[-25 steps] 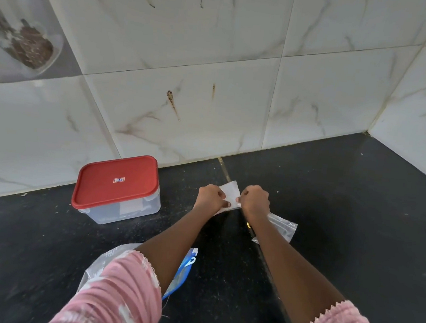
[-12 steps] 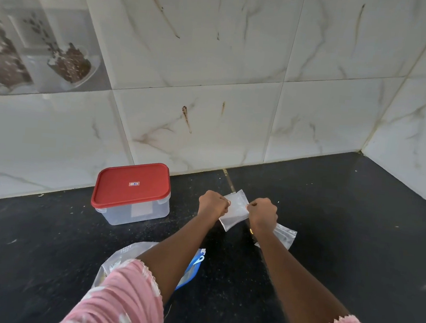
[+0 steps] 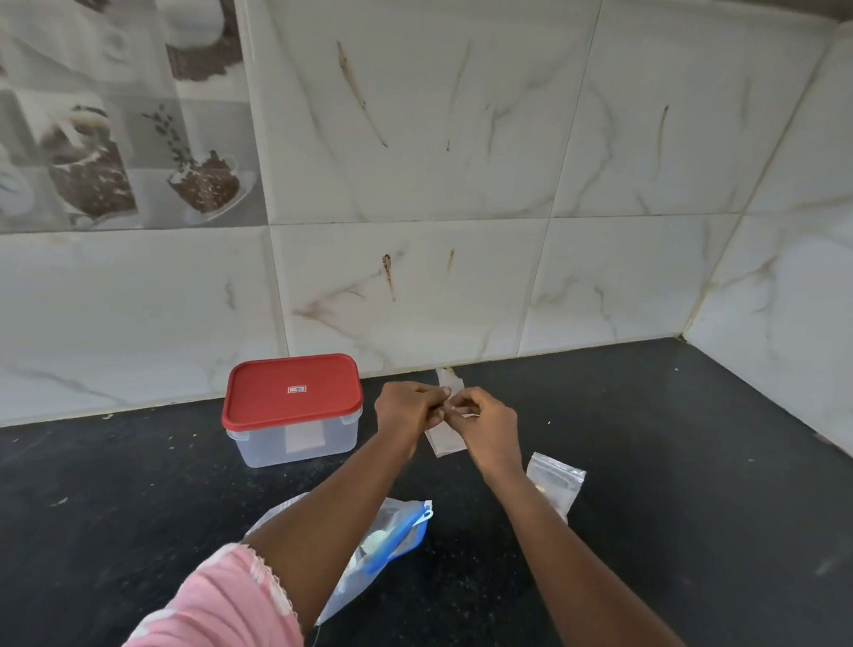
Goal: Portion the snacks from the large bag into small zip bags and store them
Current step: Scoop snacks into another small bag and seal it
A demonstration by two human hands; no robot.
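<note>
Both hands are raised just above the surface (image 3: 680, 526) near its back edge, fingertips meeting; the left hand (image 3: 406, 409) and the right hand (image 3: 485, 424) each have fingers curled and pinch the top of one small zip bag (image 3: 447, 441) between them; the bag hangs below the fingers, and a strip of it shows above them; it is clear and flat, and whether anything is inside cannot be told.

Containers:
- Container (image 3: 300, 441): clear rectangular body, closed by a red lid (image 3: 293, 391); it stands at the back edge, to the left of the hands and apart from them; the contents cannot be made out through the wall; a pale rectangular label is on the near wall, text unreadable; a small red-and-white emblem sits at the lid's centre, also unreadable.
- Large bag (image 3: 390, 539): clear plastic with a blue zip strip and slider; it lies flat on the surface under the left forearm, towards the near edge; pale pieces show through the plastic beside the blue strip.
- Second small zip bag (image 3: 555, 481): clear, lying on the surface just right of the right wrist; a small pale yellowish item shows through it.

Pale specks are scattered on the dark surface; a marble-patterned tiled wall (image 3: 427, 168) meets it at the back and right edges; pink sleeves (image 3: 224, 610) cover both upper arms.
</note>
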